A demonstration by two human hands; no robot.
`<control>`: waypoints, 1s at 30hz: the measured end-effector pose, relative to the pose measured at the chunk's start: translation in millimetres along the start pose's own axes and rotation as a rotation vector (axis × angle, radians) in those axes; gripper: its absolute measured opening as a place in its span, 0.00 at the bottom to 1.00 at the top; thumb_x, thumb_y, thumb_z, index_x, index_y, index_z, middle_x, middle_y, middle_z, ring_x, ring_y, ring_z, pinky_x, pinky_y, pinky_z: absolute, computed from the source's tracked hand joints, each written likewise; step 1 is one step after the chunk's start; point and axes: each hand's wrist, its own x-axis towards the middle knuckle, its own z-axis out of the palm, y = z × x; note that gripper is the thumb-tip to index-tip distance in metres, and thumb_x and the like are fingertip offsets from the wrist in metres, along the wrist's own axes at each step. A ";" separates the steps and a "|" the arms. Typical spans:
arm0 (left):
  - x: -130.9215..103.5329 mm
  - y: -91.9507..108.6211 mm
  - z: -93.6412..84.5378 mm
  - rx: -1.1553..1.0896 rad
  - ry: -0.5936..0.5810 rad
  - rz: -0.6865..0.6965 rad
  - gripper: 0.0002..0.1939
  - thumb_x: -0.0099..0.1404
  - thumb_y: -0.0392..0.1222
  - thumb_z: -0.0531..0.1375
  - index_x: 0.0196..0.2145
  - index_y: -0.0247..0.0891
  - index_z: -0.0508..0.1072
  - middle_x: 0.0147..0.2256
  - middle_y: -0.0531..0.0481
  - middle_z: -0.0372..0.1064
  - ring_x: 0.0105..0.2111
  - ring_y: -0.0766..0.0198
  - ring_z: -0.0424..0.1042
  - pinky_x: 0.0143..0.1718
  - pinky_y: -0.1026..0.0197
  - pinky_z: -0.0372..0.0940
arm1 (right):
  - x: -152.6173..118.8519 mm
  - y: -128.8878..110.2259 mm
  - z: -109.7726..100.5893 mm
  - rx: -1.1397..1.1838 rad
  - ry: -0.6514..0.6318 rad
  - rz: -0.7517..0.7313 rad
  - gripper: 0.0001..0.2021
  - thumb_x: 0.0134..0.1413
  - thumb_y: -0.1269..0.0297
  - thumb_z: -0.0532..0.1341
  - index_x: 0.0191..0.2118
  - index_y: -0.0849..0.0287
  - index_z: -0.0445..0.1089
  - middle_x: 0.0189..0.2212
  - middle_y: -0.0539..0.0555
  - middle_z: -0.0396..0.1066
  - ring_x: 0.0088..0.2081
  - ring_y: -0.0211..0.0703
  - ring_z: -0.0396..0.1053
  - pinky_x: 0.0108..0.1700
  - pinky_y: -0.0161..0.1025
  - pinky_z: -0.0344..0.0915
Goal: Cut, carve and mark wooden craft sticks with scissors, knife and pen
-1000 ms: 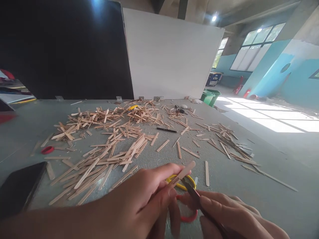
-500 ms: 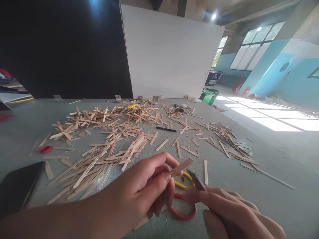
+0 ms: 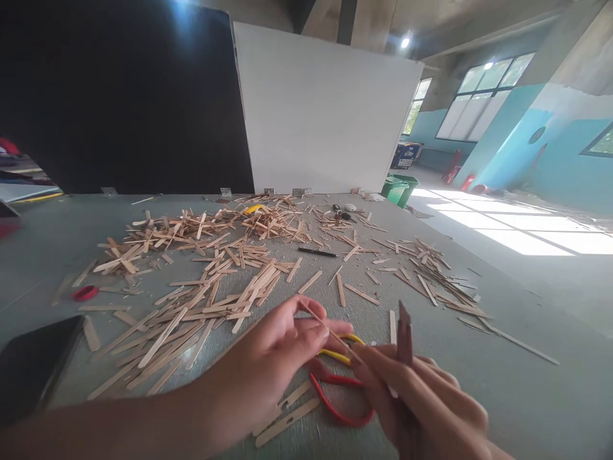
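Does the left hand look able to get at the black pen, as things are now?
Probably yes, if its fingers first let go: the left hand is holding a thin wooden stick. The black pen lies uncovered farther out on the table, with nothing tall between.

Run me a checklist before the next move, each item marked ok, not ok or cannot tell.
1. Left hand grips the thin stick: ok.
2. Right hand holds the dark pointed tool: ok.
3. Tool tip clear of the left fingers: ok, it points up and away.
4. Surface below the hands clear: not ok; the red loop handle and slotted sticks lie there.
5. Held stick's broad face free of cracks: cannot tell, seen nearly edge-on.
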 end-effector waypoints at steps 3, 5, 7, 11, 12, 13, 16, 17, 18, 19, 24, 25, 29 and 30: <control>2.9 -1.8 -3.8 0.056 0.039 -0.004 0.23 0.75 0.57 0.62 0.60 0.44 0.66 0.58 0.41 0.76 0.51 0.53 0.77 0.53 0.51 0.69 | 11.8 2.9 -2.6 0.037 0.027 0.153 0.06 0.67 0.73 0.64 0.41 0.53 0.76 0.25 0.46 0.76 0.20 0.35 0.72 0.23 0.31 0.69; 3.4 2.4 -5.4 0.185 -0.012 -0.009 0.17 0.77 0.57 0.59 0.50 0.41 0.73 0.44 0.46 0.81 0.43 0.56 0.77 0.48 0.54 0.67 | 18.6 6.3 -2.3 0.077 0.023 0.254 0.07 0.70 0.70 0.63 0.37 0.54 0.75 0.20 0.44 0.70 0.18 0.34 0.66 0.20 0.30 0.64; 2.7 8.5 -6.0 0.295 -0.037 0.001 0.19 0.79 0.57 0.57 0.40 0.39 0.77 0.35 0.50 0.79 0.38 0.59 0.75 0.44 0.56 0.66 | 24.1 8.8 -1.5 0.129 0.017 0.319 0.10 0.71 0.67 0.62 0.35 0.54 0.74 0.19 0.43 0.68 0.18 0.33 0.64 0.19 0.30 0.62; 2.5 17.3 -6.2 0.336 0.025 0.064 0.17 0.77 0.55 0.60 0.39 0.40 0.80 0.35 0.51 0.79 0.36 0.61 0.73 0.40 0.60 0.65 | 32.8 8.1 -1.2 0.240 -0.035 0.380 0.14 0.73 0.64 0.59 0.32 0.56 0.72 0.17 0.45 0.70 0.17 0.34 0.65 0.20 0.29 0.64; 3.4 18.0 -6.4 0.303 0.032 0.082 0.16 0.75 0.55 0.62 0.38 0.40 0.80 0.34 0.51 0.79 0.35 0.61 0.73 0.39 0.61 0.66 | 34.1 7.2 -1.4 0.280 -0.055 0.408 0.15 0.73 0.62 0.59 0.31 0.56 0.72 0.16 0.46 0.70 0.16 0.34 0.66 0.20 0.29 0.65; 4.6 18.3 -6.7 0.259 0.041 0.099 0.14 0.74 0.53 0.64 0.38 0.40 0.80 0.32 0.52 0.79 0.34 0.62 0.73 0.38 0.61 0.67 | 34.7 6.2 -1.3 0.323 -0.080 0.441 0.16 0.74 0.61 0.58 0.31 0.56 0.72 0.16 0.46 0.71 0.16 0.35 0.67 0.19 0.29 0.65; 8.4 15.7 -6.9 0.145 0.084 0.140 0.13 0.71 0.52 0.68 0.36 0.39 0.79 0.30 0.52 0.76 0.28 0.65 0.70 0.33 0.63 0.67 | 31.1 4.7 0.6 0.390 -0.203 0.516 0.19 0.75 0.59 0.58 0.29 0.57 0.72 0.16 0.48 0.71 0.15 0.35 0.67 0.17 0.30 0.63; 9.3 13.7 -6.4 0.131 0.102 0.146 0.15 0.71 0.53 0.67 0.36 0.38 0.79 0.30 0.52 0.76 0.28 0.66 0.69 0.31 0.64 0.66 | 27.9 5.0 1.9 0.355 -0.212 0.494 0.19 0.75 0.60 0.58 0.28 0.57 0.72 0.15 0.47 0.70 0.15 0.35 0.65 0.17 0.30 0.61; 9.8 11.0 -5.4 0.130 0.123 0.143 0.16 0.71 0.55 0.67 0.37 0.38 0.79 0.31 0.51 0.75 0.28 0.66 0.68 0.31 0.64 0.66 | 23.8 5.9 3.4 0.292 -0.191 0.430 0.19 0.74 0.62 0.59 0.28 0.57 0.73 0.15 0.47 0.68 0.14 0.34 0.63 0.16 0.30 0.59; 10.0 7.9 -4.1 0.137 0.136 0.130 0.18 0.71 0.56 0.67 0.40 0.37 0.80 0.32 0.51 0.75 0.28 0.66 0.69 0.31 0.64 0.66 | 19.0 7.2 5.0 0.214 -0.145 0.332 0.17 0.72 0.65 0.61 0.28 0.57 0.73 0.15 0.46 0.67 0.14 0.34 0.62 0.16 0.30 0.58; 8.2 -6.5 5.0 0.077 -0.003 0.039 0.24 0.72 0.60 0.65 0.51 0.36 0.79 0.30 0.51 0.74 0.28 0.66 0.68 0.27 0.66 0.62 | -2.7 14.5 11.7 0.046 -0.030 -0.076 0.09 0.69 0.73 0.61 0.36 0.56 0.75 0.23 0.49 0.72 0.20 0.36 0.68 0.24 0.33 0.66; 7.8 -7.6 6.1 0.049 -0.050 0.049 0.23 0.73 0.60 0.64 0.49 0.36 0.80 0.29 0.51 0.73 0.27 0.67 0.68 0.26 0.67 0.60 | -3.7 14.2 12.3 0.073 -0.052 -0.074 0.09 0.69 0.73 0.61 0.36 0.56 0.74 0.24 0.49 0.71 0.20 0.37 0.67 0.24 0.33 0.66; 6.5 -5.1 6.3 0.038 -0.086 0.129 0.19 0.75 0.56 0.63 0.42 0.35 0.80 0.26 0.53 0.69 0.27 0.67 0.69 0.25 0.67 0.60 | 5.9 5.5 11.7 0.274 -0.178 0.086 0.11 0.71 0.73 0.59 0.34 0.54 0.68 0.22 0.44 0.64 0.18 0.33 0.58 0.20 0.32 0.57; 6.1 -3.3 5.7 0.054 -0.063 0.147 0.19 0.76 0.56 0.63 0.41 0.35 0.79 0.26 0.53 0.69 0.27 0.67 0.70 0.25 0.67 0.60 | 9.6 2.9 11.0 0.315 -0.202 0.108 0.11 0.71 0.73 0.58 0.35 0.54 0.68 0.21 0.43 0.63 0.18 0.33 0.56 0.20 0.31 0.56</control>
